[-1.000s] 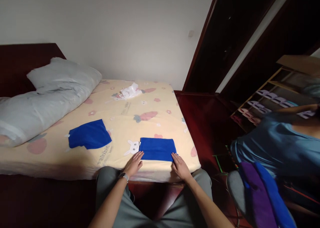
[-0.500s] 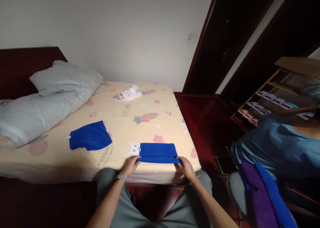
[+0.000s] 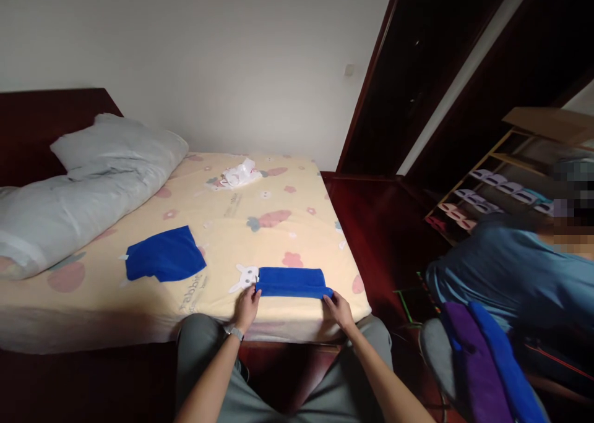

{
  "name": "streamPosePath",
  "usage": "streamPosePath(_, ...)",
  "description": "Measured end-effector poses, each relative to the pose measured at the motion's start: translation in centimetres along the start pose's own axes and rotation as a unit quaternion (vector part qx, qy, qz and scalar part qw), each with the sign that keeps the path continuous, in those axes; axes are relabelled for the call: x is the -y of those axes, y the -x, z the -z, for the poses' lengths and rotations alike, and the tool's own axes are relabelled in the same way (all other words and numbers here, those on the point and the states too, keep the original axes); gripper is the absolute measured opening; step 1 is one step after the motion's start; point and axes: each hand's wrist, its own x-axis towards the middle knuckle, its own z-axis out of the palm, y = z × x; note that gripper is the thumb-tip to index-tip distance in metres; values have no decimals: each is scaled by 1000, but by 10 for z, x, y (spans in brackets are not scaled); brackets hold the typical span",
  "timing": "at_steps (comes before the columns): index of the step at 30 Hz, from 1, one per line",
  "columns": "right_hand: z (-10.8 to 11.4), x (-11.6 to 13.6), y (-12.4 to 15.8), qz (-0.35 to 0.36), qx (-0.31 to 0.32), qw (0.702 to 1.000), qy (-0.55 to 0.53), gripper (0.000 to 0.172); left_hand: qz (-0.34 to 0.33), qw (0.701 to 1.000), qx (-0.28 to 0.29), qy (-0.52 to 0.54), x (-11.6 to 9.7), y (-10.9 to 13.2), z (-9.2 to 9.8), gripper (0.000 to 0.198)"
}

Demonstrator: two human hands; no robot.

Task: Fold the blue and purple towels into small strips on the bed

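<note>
A blue cloth (image 3: pixel 291 281) lies near the front edge of the bed, its near side folded over into a narrow strip. My left hand (image 3: pixel 248 307) pinches the near left corner of that cloth, beside the rabbit print on the sheet. At the near right corner, the fingers of my right hand (image 3: pixel 338 308) are closed on the folded edge. A second blue cloth (image 3: pixel 164 256) lies spread and slightly crumpled to the left, with a small white tag at its left side, touched by neither hand.
The bed (image 3: pixel 223 225) has a yellow patterned sheet. A grey quilt (image 3: pixel 106 182) is heaped at left, and a white plastic bag (image 3: pixel 241 174) lies towards the wall. At right sit a person in a blue shirt (image 3: pixel 501 274), purple and blue cloths (image 3: pixel 477 361), and a shoe rack (image 3: pixel 492 157).
Both hands have moved slightly away from me, turning the near edge of the cloth over, so the cloth now looks narrower. The other blue cloth stays where it was.
</note>
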Motion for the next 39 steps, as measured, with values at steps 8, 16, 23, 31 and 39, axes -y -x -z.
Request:
streamPosePath(8,7,-3,-18,4,11,992,124,38,-35,998,-3,-54,-2,-9,3,36)
streamPosePath(16,1,8,-18,-20,-2,973,229,43,-51,992,-35,-112,-14,-10,10,39)
streamPosePath(23,9,52,-6,98,-86,955,267,42,-168,975,-33,-143,-34,2,25,47)
streamPosePath(31,-28,59,4,246,28,930,272,58,-291,936,88,-176,-48,2,1,58)
streamPosePath(39,-10,12,-8,245,41,942,228,64,-268,946,111,-147,-7,-14,18,59)
